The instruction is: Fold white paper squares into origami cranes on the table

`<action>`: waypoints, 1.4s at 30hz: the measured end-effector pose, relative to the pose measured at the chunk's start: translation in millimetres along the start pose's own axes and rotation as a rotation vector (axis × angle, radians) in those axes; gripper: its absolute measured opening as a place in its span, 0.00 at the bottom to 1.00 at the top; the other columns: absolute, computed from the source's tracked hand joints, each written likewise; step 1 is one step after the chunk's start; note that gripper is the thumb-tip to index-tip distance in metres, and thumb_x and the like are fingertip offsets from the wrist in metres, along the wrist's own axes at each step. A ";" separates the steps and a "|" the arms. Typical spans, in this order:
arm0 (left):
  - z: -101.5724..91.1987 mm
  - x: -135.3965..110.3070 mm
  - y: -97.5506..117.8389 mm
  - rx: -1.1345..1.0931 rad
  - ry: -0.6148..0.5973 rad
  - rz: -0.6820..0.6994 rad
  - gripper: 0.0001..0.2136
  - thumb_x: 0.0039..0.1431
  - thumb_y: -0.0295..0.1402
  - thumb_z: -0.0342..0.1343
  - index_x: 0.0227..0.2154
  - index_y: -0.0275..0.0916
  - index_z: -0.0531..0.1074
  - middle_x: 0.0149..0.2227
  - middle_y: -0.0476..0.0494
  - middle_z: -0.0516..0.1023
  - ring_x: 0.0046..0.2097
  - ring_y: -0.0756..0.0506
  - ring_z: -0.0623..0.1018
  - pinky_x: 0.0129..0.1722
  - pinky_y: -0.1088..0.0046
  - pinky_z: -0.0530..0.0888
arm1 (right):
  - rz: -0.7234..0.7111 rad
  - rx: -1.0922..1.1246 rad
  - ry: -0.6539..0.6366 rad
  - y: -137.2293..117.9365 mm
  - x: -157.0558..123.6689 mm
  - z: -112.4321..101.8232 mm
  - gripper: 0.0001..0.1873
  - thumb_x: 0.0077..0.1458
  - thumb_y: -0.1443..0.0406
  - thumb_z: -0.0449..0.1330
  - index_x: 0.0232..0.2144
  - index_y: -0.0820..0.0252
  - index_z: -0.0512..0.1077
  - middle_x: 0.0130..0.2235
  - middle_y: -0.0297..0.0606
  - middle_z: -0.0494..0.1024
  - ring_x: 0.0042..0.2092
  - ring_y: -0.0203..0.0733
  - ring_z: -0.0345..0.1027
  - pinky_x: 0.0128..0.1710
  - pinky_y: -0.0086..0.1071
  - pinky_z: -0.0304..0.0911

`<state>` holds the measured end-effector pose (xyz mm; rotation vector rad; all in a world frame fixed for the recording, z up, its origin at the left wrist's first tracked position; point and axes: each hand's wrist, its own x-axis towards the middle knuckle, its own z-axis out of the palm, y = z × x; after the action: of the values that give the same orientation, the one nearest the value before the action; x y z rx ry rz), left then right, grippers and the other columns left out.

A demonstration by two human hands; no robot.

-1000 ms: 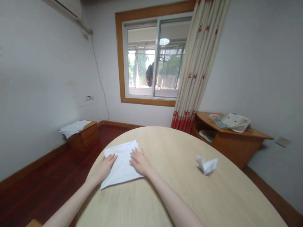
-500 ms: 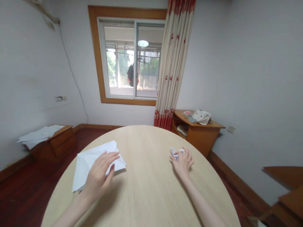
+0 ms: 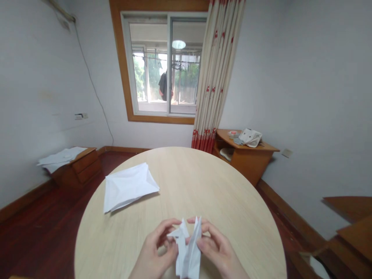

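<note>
Both of my hands hold a small folded white paper figure (image 3: 187,252) upright over the near edge of the round wooden table (image 3: 226,193). My left hand (image 3: 154,254) pinches its left side with curled fingers. My right hand (image 3: 216,250) grips its right side, fingers closed on the paper. A larger folded white paper sheet (image 3: 128,186) lies flat on the table's far left, apart from both hands.
A low wooden drawer unit (image 3: 78,170) with white sheets on top stands at the left wall. A wooden side cabinet (image 3: 247,155) with a bag and dishes sits at the right by a curtain (image 3: 216,73). Dark wooden floor surrounds the table.
My right hand picked up the small paper figure from the table's right and brought it near. My left hand left the large sheet and joined it on the figure.
</note>
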<state>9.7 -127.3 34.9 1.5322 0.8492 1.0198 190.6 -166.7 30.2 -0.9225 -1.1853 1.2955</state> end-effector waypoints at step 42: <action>18.0 -36.7 -19.0 -0.194 0.328 -0.055 0.16 0.49 0.46 0.65 0.36 0.40 0.76 0.36 0.42 0.78 0.34 0.45 0.78 0.35 0.73 0.76 | -0.087 -0.057 0.257 22.6 -23.1 37.3 0.34 0.49 0.48 0.64 0.56 0.52 0.64 0.49 0.47 0.75 0.50 0.53 0.70 0.44 0.42 0.68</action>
<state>12.2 -163.8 8.6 1.1902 0.9807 1.2953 151.8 -191.7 12.7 -1.0345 -1.0532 1.0437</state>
